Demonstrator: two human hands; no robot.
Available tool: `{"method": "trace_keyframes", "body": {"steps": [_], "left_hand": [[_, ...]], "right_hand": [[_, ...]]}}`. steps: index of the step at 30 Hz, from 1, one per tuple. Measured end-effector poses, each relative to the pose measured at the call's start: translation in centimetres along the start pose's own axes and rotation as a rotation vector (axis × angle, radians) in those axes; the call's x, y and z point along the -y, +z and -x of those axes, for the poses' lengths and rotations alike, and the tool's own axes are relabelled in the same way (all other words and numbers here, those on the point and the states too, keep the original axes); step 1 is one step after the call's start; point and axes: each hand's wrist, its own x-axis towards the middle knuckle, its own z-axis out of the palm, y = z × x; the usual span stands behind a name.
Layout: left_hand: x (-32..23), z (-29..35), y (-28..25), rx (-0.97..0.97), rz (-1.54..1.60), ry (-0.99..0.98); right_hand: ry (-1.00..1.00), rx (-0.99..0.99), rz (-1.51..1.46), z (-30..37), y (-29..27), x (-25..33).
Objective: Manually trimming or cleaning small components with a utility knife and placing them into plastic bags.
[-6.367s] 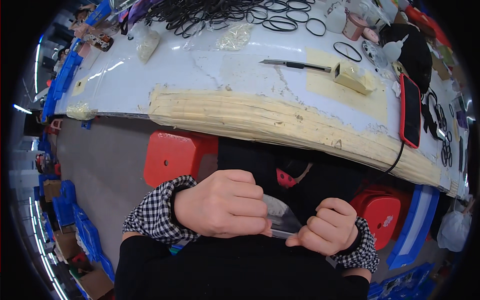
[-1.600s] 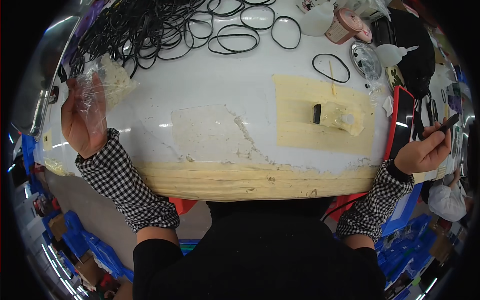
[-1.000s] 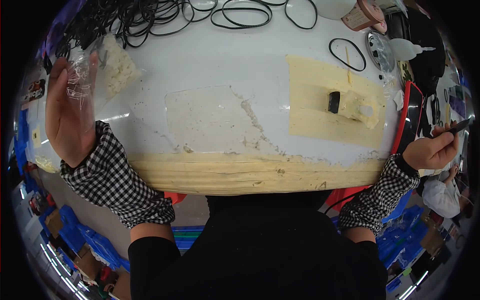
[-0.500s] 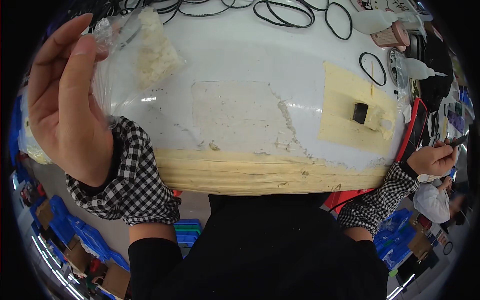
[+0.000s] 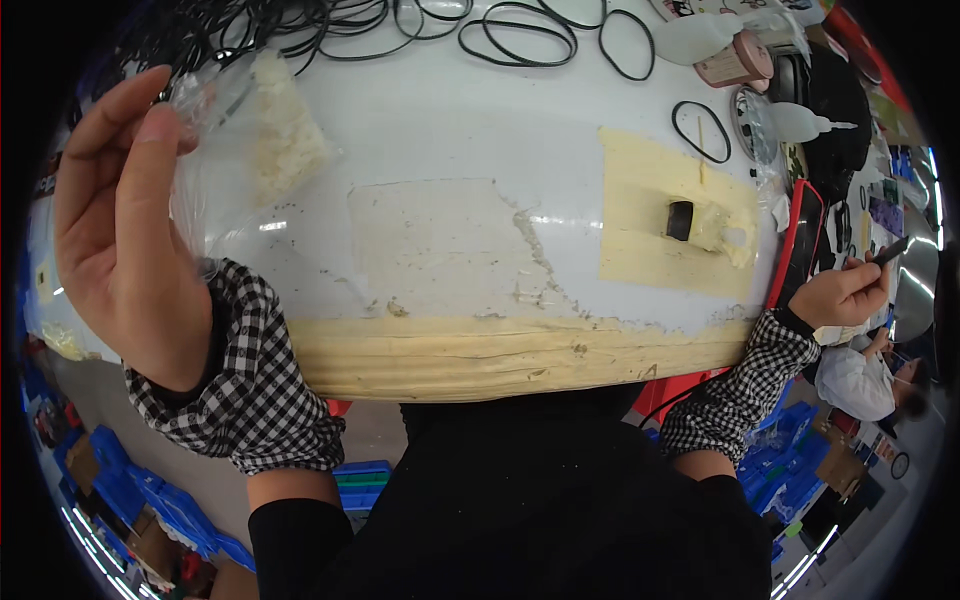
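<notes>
My left hand (image 5: 130, 230) is raised at the left, its fingers curled toward the thumb. Between thumb and forefinger there is a small dark spot, and I cannot make out what they hold. Beside the fingertips lies a clear plastic bag (image 5: 285, 135) with pale, crumbly pieces in it. My right hand (image 5: 840, 295), off the table's right end, is closed on a slim dark tool (image 5: 891, 250) that points up and right. Left of that hand, a yellow sheet (image 5: 630, 240) lies on the table with a small black block (image 5: 680, 220) and a pale yellow lump (image 5: 722, 232) on it.
Black belts (image 5: 350, 25) lie coiled along the back, with one loop (image 5: 700, 132) near the yellow sheet. White squeeze bottles (image 5: 800, 123) and a pink tub (image 5: 735, 62) stand back right. Yellow tape (image 5: 500, 355) covers the front edge. Another person (image 5: 855, 383) sits far right.
The view has shifted, so the table and its things sit farther left and a little lower. Both hands keep nearly the same pose; the slim dark tool stays in my right hand.
</notes>
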Motion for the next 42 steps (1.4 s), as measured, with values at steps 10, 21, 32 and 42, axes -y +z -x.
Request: {"method": "trace_keyframes", "body": {"steps": [10, 21, 32, 42], "left_hand": [[-0.8, 2.1, 0.8, 0.105, -0.380, 0.118], [-1.5, 1.4, 0.8, 0.554, -0.403, 0.377], [-3.5, 0.9, 2.1, 0.858, -0.552, 0.327], [-0.9, 0.8, 4.5, 0.496, -0.517, 0.344]], "right_hand": [[0.051, -0.021, 0.073, -0.3, -0.5, -0.6], [0.091, 0.006, 0.048, -0.4, 0.2, -0.2], [0.131, -0.023, 0.059, -0.4, -0.1, -0.3], [0.207, -0.073, -0.119, -0.7, -0.6, 0.3]]}}
